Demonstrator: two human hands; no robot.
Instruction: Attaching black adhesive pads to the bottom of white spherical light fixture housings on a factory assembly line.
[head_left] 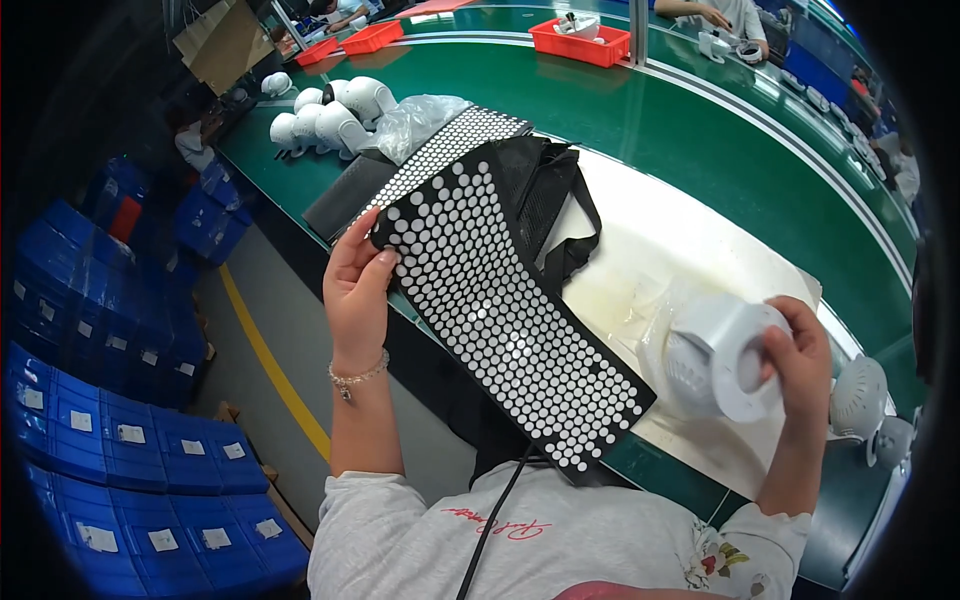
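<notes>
My left hand (356, 285) pinches the left edge of a long black sheet (510, 320) covered with rows of small white round stickers; the sheet runs from the table toward my chest. My right hand (800, 355) grips a white rounded plastic housing (715, 355) wrapped in a clear plastic bag, its flat round end facing right. Beneath both lies a cream sheet (690, 250) on the green table. Black mesh fabric with straps (545, 195) lies under the sticker sheet.
Several white plastic housings (325, 115) and a clear bag (415, 120) sit at the table's far left. Red trays (580, 40) stand along the back. Another white housing (860, 400) is at right. Blue crates (120, 420) are stacked on the floor at left. Other people work at the far side.
</notes>
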